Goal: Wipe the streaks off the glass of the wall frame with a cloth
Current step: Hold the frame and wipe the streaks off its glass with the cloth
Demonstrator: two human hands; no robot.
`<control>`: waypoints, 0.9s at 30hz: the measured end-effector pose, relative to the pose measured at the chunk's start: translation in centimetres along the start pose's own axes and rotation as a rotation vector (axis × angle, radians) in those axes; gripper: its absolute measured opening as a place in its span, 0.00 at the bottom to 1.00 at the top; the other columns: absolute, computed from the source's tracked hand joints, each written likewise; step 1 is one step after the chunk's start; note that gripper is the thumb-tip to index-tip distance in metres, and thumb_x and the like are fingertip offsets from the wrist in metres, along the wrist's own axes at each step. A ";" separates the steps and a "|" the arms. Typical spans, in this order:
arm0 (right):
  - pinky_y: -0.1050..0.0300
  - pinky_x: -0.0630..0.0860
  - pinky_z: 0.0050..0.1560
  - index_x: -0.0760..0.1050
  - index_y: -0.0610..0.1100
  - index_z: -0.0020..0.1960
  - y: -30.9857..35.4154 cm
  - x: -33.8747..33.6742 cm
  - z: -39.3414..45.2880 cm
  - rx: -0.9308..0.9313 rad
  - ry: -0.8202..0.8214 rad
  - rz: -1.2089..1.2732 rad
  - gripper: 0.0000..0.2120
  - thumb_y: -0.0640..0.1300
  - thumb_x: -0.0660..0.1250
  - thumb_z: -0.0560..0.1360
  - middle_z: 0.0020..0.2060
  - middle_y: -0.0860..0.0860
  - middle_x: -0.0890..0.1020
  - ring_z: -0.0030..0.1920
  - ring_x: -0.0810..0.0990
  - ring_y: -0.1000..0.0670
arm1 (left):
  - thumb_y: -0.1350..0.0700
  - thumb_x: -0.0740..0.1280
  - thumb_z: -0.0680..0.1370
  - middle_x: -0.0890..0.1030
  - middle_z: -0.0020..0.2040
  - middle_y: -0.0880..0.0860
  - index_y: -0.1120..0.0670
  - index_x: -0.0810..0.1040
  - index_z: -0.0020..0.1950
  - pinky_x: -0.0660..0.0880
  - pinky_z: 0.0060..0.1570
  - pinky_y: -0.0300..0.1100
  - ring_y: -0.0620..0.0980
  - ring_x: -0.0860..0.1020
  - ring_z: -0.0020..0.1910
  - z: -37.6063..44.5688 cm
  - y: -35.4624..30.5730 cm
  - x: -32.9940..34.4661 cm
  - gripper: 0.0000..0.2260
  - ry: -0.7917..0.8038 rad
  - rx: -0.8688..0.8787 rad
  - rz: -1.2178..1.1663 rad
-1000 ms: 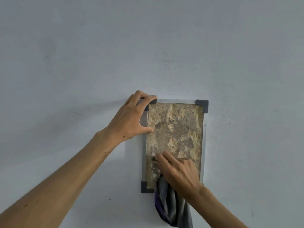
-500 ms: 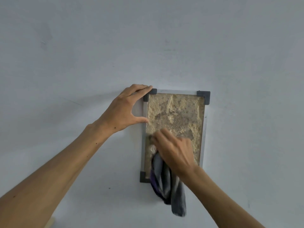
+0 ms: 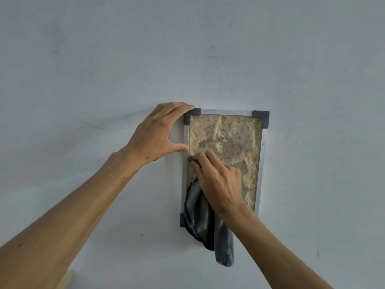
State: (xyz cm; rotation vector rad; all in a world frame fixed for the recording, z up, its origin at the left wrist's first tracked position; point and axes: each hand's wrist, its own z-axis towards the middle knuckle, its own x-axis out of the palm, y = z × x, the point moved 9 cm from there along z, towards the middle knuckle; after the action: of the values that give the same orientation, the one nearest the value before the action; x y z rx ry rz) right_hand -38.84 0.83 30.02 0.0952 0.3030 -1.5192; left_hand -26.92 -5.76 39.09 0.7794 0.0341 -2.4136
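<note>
Head view: wall [image 3: 104, 59], pale blue-grey, plain, a few faint scuffs.

Frame [image 3: 261, 163] mounted on wall right of centre, upright, taller than wide, silver rails, dark plastic corner caps at both top corners and at lower left; lower right corner hidden behind right forearm. Glass [image 3: 233, 138] over a tan, rough, patchy picture, lighter crusty areas above and along right side, darker smoother area in middle.

Left hand [image 3: 158, 134] at frame's upper left corner: fingers extended together and laid over top of corner cap, thumb stretched out apart below them, its tip touching left rail. Corner bracketed between fingers and thumb, palm clear of glass, wall visible in the gap. Not curled tight round anything.

Right hand [image 3: 218, 182] flat against lower left part of glass, fingers close together and pointing up-left, fingertips near left rail just below left thumb. Cloth [image 3: 200, 217] under that hand, pressed to glass; small dark edge of it peeking out at fingertips. Rest of cloth, grey with a purple edge, hanging bunched below wrist, across frame's lower left corner and down past bottom edge onto wall.

Pale wooden edge [image 3: 65, 280] at bottom left, behind left forearm, unclear what.
</note>
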 end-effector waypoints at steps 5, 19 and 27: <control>0.59 0.62 0.20 0.76 0.48 0.46 1.6 2.3 -6.0 -0.092 0.160 0.003 0.06 0.41 0.72 0.79 0.39 0.56 0.73 0.26 0.62 0.55 | 0.44 0.81 0.67 0.69 0.73 0.44 0.46 0.63 0.79 0.71 0.68 0.46 0.47 0.66 0.72 0.0 -0.1 0.0 0.44 0.004 -0.007 -0.004; 0.56 0.64 0.17 0.71 0.49 0.43 0.5 2.5 -6.7 0.080 0.139 0.008 0.10 0.41 0.71 0.79 0.36 0.55 0.70 0.22 0.64 0.53 | 0.43 0.80 0.67 0.65 0.75 0.42 0.45 0.60 0.80 0.74 0.67 0.51 0.46 0.64 0.74 -0.4 -0.3 0.6 0.47 0.002 -0.029 -0.034; 0.56 0.66 0.18 0.70 0.49 0.44 0.4 1.5 -5.1 0.230 0.064 0.063 0.11 0.47 0.71 0.80 0.36 0.55 0.73 0.22 0.67 0.52 | 0.44 0.81 0.66 0.65 0.75 0.41 0.44 0.60 0.80 0.74 0.67 0.49 0.46 0.64 0.73 -0.5 -0.3 0.7 0.48 -0.003 -0.032 -0.056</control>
State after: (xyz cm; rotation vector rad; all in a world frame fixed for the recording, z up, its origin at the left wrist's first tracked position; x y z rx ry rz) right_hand -39.10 0.69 24.69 0.3328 0.1731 -1.4862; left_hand -27.28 -5.79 38.22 0.7702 0.0937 -2.4606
